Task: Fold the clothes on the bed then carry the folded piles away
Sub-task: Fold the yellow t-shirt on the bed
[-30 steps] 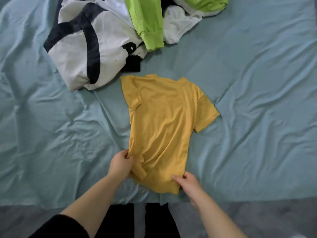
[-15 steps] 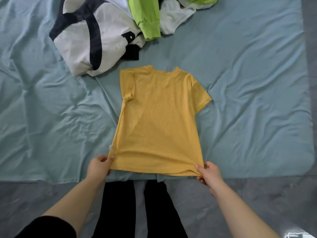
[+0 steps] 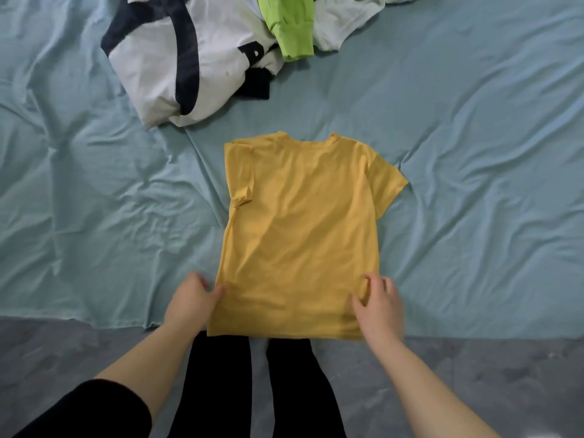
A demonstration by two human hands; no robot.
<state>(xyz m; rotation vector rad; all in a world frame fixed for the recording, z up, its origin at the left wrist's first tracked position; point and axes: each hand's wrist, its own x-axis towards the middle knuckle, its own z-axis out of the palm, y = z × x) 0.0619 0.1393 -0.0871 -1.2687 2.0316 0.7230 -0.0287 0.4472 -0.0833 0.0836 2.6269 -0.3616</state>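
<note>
Yellow cotton t-shirt (image 3: 300, 235) lies flat on teal-sheeted bed (image 3: 474, 153), w/ left hand (image 3: 189, 300) pinching its hem corner; right hand (image 3: 379, 306) open, resting on it; unfolded white/black/lime clothes heap (image 3: 202, 58) waits; no folded piles yet.

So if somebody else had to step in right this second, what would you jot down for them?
Left hand: pinching the yellow T-shirt at its near left corner.
Right hand: open, fingers resting on the shirt's near right corner.
The shirt lies spread flat on the bed sheet, one sleeve tucked in, the other out, hem at the bed's edge.
Done: shirt laid out.
Left: fold it, then the white and black garment, the green piece and the white piece heaped at the far side; carry the piles away.
</note>
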